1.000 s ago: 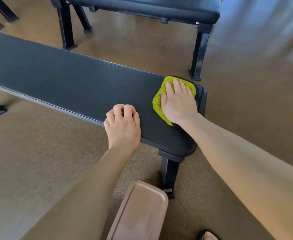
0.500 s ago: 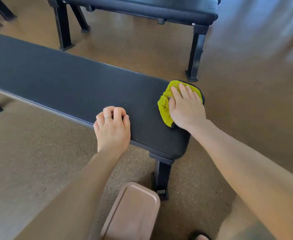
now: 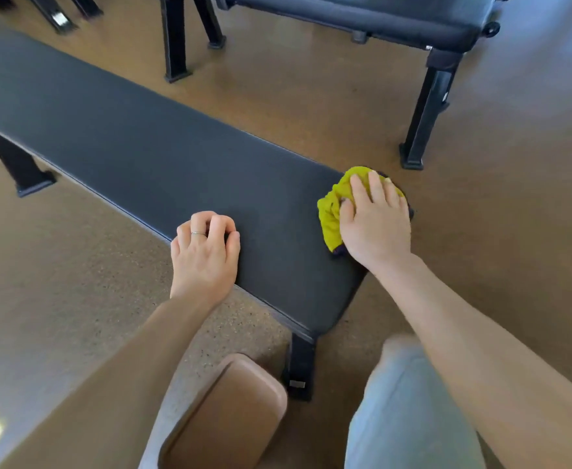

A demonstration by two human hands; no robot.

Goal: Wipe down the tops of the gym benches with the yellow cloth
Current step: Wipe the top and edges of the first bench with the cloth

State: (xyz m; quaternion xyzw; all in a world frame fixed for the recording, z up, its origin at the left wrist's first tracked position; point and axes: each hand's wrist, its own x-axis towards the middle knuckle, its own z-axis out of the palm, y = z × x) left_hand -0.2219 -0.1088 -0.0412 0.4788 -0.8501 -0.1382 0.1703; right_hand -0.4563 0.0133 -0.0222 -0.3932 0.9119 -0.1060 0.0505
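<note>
A long black padded gym bench runs from the upper left to the lower middle. My right hand presses flat on the yellow cloth at the bench's far right corner, with part of the cloth bunched out to the left of my fingers. My left hand rests on the bench's near edge with its fingers curled under and nothing in it. A second black bench stands across the top of the view.
The floor is brown and speckled. Black bench legs stand at the upper right and another leg below the near bench's end. A tan flat object hangs near my body at the bottom. My grey-clad knee shows at the lower right.
My right hand has slid the cloth rightward to the bench's end corner, and the cloth has bunched up. My left hand has stayed on the near edge. The view has shifted.
</note>
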